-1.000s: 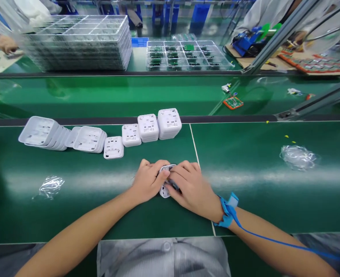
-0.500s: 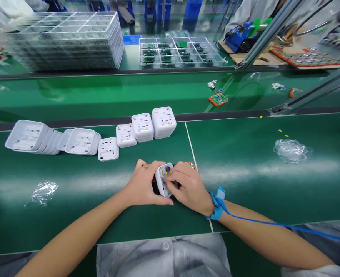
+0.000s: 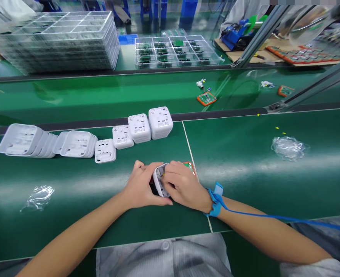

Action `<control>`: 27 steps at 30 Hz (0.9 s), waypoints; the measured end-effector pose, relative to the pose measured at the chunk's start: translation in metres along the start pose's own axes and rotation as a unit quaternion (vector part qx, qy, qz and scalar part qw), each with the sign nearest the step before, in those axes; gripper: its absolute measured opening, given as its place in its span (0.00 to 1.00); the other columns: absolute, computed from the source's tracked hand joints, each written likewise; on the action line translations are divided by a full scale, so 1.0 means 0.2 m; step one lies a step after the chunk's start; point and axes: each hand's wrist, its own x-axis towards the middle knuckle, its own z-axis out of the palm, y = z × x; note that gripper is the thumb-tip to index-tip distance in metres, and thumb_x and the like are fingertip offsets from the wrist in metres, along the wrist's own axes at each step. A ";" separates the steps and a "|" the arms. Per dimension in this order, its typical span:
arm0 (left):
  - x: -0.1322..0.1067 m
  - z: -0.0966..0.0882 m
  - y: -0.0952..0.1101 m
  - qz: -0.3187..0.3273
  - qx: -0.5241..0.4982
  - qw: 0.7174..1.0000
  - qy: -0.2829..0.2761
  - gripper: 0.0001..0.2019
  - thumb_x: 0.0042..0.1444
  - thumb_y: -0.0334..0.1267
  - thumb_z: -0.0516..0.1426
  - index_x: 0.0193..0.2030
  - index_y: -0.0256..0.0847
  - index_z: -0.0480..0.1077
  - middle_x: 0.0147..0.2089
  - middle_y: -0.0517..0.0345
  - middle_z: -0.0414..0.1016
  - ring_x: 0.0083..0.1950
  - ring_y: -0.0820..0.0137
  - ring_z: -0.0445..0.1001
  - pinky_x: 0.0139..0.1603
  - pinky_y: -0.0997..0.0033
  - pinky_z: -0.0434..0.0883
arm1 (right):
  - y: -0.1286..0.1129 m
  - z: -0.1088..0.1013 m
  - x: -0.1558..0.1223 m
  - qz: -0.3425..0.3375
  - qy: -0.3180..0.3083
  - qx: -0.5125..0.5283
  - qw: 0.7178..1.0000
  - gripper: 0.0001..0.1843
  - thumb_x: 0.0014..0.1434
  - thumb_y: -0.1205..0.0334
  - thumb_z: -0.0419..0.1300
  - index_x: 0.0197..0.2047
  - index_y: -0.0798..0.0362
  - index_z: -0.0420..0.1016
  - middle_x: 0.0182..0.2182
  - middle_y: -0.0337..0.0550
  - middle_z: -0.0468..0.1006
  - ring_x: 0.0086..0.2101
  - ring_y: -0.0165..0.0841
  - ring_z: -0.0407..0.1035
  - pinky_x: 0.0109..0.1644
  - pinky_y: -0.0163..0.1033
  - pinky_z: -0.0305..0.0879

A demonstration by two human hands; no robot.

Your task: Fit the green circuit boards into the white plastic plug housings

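Observation:
My left hand (image 3: 142, 186) grips a small white plastic housing (image 3: 159, 177) by its outer side, tilted so that its inside faces right. The fingers of my right hand (image 3: 184, 186) are bent and pressed together inside the housing; a small yellow bit shows at their tips, and what they pinch is hidden. A blue wrist strap (image 3: 215, 200) with a cord is on my right wrist. Just beyond my right hand lies a green circuit board with an orange edge (image 3: 189, 166), partly covered by the hand.
Stacked white housings (image 3: 20, 140) and white covers (image 3: 160, 122) line the back of the bench. Clear plastic film lies at left (image 3: 39, 197) and right (image 3: 289, 148). On the green strip behind sits a circuit board (image 3: 206, 99). Clear trays (image 3: 72, 46) stand farther back; a metal post (image 3: 317, 82) slants at right.
My right hand has pushed slightly deeper into the housing, hiding more of its inside. More of the circuit board beyond it shows. On the strip behind, the boards have shifted left.

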 end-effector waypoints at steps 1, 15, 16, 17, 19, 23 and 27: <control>0.00 0.00 0.00 0.003 -0.001 1.000 0.003 0.50 0.34 0.69 0.68 0.60 0.41 0.64 0.40 0.55 0.78 0.40 0.60 0.71 0.47 0.58 0.61 | 0.00 0.00 0.00 -0.009 -0.010 -0.006 1.000 0.16 0.64 0.72 0.51 0.24 0.53 0.65 0.27 0.40 0.69 0.30 0.32 0.56 0.34 0.40 0.50; -0.01 -0.04 0.00 -0.004 -0.035 0.999 -0.026 0.45 0.41 0.59 0.69 0.64 0.45 0.60 0.53 0.52 0.76 0.41 0.62 0.72 0.50 0.58 0.63 | 0.08 -0.13 -0.09 -0.013 -0.028 -0.064 0.997 0.12 0.66 0.55 0.61 0.39 0.55 0.77 0.36 0.47 0.74 0.36 0.36 0.62 0.39 0.41 0.63; -0.01 -0.04 0.00 -0.004 -0.037 0.999 -0.027 0.45 0.41 0.59 0.69 0.64 0.45 0.60 0.52 0.53 0.76 0.40 0.63 0.72 0.50 0.57 0.63 | 0.08 -0.13 -0.10 -0.023 -0.028 -0.083 0.996 0.11 0.67 0.57 0.60 0.38 0.56 0.77 0.35 0.47 0.74 0.36 0.36 0.63 0.39 0.42 0.64; -0.01 -0.04 0.00 -0.006 -0.038 0.999 -0.026 0.45 0.41 0.59 0.69 0.64 0.45 0.60 0.52 0.53 0.76 0.40 0.63 0.71 0.50 0.57 0.63 | 0.08 -0.13 -0.11 -0.040 -0.028 -0.113 0.992 0.11 0.68 0.59 0.59 0.37 0.57 0.77 0.34 0.47 0.75 0.37 0.37 0.63 0.40 0.43 0.64; 0.00 -0.04 0.00 -0.010 -0.041 0.999 -0.022 0.45 0.40 0.58 0.69 0.64 0.45 0.61 0.50 0.54 0.76 0.39 0.63 0.71 0.51 0.57 0.63 | 0.07 -0.13 -0.10 -0.082 -0.029 -0.193 0.977 0.11 0.69 0.65 0.56 0.36 0.58 0.77 0.33 0.48 0.75 0.38 0.39 0.64 0.40 0.45 0.63; 0.00 -0.05 0.00 -0.004 -0.031 0.999 -0.030 0.44 0.40 0.57 0.70 0.63 0.45 0.61 0.47 0.55 0.76 0.40 0.62 0.72 0.51 0.57 0.62 | 0.05 -0.10 -0.09 -0.144 -0.018 -0.280 0.949 0.13 0.67 0.72 0.54 0.35 0.59 0.78 0.31 0.48 0.74 0.36 0.39 0.64 0.39 0.46 0.61; 0.00 -0.05 -0.01 0.014 -0.020 0.999 -0.036 0.44 0.39 0.55 0.70 0.63 0.45 0.61 0.51 0.53 0.76 0.45 0.58 0.72 0.52 0.58 0.60 | 0.05 -0.07 -0.11 -0.135 -0.007 -0.275 0.952 0.12 0.67 0.71 0.55 0.34 0.58 0.78 0.30 0.46 0.74 0.35 0.39 0.63 0.38 0.46 0.59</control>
